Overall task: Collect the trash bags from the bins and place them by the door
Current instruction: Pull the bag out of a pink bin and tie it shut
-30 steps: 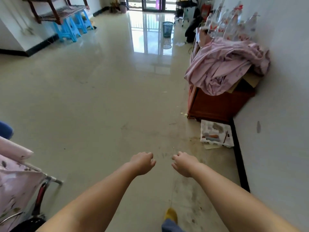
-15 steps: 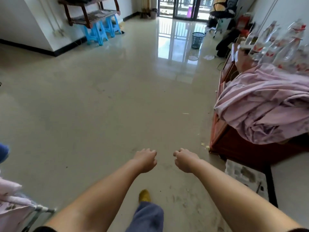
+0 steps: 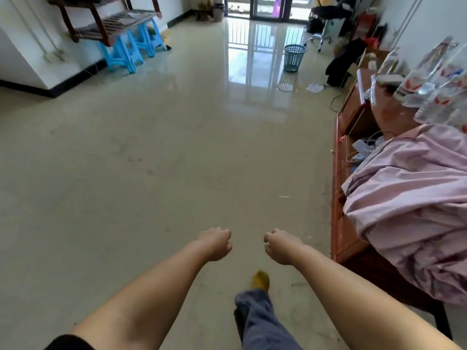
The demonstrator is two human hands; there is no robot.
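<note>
Both of your hands, the left hand point(image 3: 217, 243) and the right hand point(image 3: 280, 246), are curled into fists and hold nothing in the head view, so you seem to be on the way to the blue bin point(image 3: 294, 58) far ahead near the glass door point(image 3: 262, 7), and next you must reach it and lift its bag, if there is one.

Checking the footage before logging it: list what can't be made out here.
- Head view: whether the blue mesh bin holds a bag; too far and small.
- Grey bin by the glass door: contents hidden by its wall.
- Bottles: blurred, cut off by the right edge.
</note>
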